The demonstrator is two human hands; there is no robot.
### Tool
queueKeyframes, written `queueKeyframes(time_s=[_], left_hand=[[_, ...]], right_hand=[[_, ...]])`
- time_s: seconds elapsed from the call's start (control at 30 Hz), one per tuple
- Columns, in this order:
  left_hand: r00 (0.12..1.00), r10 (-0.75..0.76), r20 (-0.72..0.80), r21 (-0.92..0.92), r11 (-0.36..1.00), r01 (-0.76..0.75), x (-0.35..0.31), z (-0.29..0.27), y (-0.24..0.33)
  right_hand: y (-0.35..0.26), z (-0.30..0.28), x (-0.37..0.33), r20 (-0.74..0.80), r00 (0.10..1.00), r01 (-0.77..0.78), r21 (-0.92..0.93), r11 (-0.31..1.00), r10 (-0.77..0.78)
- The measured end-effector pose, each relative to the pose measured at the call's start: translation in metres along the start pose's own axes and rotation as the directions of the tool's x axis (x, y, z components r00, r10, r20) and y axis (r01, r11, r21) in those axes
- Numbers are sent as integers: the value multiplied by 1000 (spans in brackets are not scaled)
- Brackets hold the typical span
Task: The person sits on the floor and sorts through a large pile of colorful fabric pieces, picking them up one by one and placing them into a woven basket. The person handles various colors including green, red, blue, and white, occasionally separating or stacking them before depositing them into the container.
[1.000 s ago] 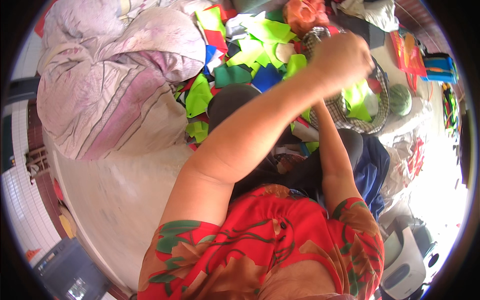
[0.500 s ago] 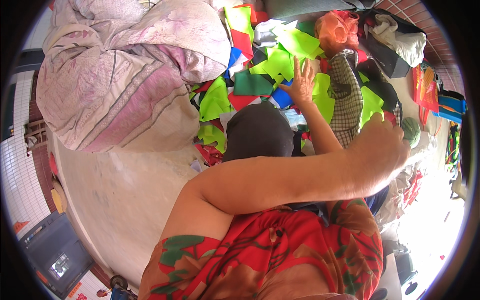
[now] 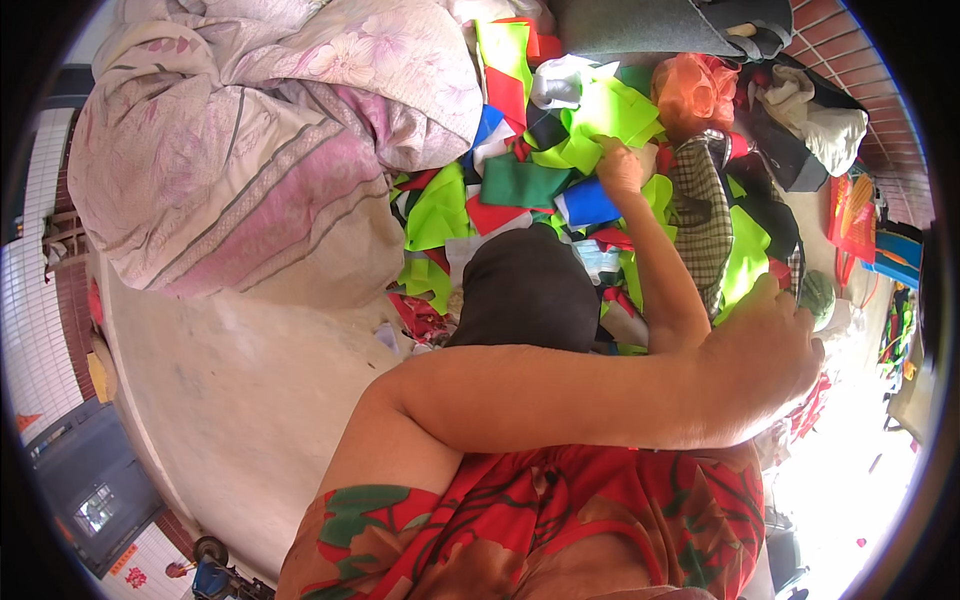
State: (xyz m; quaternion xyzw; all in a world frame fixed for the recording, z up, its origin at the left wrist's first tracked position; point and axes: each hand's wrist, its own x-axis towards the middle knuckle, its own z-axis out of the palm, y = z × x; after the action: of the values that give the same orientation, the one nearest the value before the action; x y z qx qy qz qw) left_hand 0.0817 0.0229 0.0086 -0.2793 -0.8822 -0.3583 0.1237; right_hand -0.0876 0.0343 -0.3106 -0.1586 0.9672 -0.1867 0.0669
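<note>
My right hand (image 3: 622, 166) reaches into a heap of cloth scraps, its fingers drawn together on a lime green piece of cloth (image 3: 613, 112). Their tips are partly hidden. Across my body stretches my left arm, and my left hand (image 3: 762, 350) is closed at the right, beside another lime green scrap (image 3: 746, 258). What it holds, if anything, is hidden behind the knuckles. Near the right hand lie a dark green scrap (image 3: 528, 182), a blue scrap (image 3: 590, 203) and a checked cloth (image 3: 702, 225). My dark-covered knee (image 3: 525, 290) stands in front of the heap.
A large floral cloth bundle (image 3: 270, 150) sits at the left on the pale floor (image 3: 230, 390). Behind the scraps are an orange mesh bag (image 3: 697, 95) and a grey sheet (image 3: 640, 27). A red bag (image 3: 850, 222) stands at the far right, beyond a round green object (image 3: 818, 298).
My right hand has gone from spread fingers to fingers gathered on the lime green cloth, slightly farther right. The left hand stays closed at the right. The whole view has shifted slightly.
</note>
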Motion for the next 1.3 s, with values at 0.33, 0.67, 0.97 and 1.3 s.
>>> queueKeyframes(time_s=[0.33,0.67,0.97,1.3], left_hand=[[998,-43,-40,-5,999,43,9,18,-9],[977,-183,110,-172,965,200,33,6,-25],[989,-59,-139,-285,958,17,55,23,-73],[887,-110,448,-445,833,328,62,24,-43]], right_hand=[[12,-87,-62,3,999,-18,910,415,37],[19,-163,-152,125,963,-15,910,-414,240],[63,-193,-190,-70,955,237,769,-594,290],[52,-226,-227,-233,957,287,850,-442,171]])
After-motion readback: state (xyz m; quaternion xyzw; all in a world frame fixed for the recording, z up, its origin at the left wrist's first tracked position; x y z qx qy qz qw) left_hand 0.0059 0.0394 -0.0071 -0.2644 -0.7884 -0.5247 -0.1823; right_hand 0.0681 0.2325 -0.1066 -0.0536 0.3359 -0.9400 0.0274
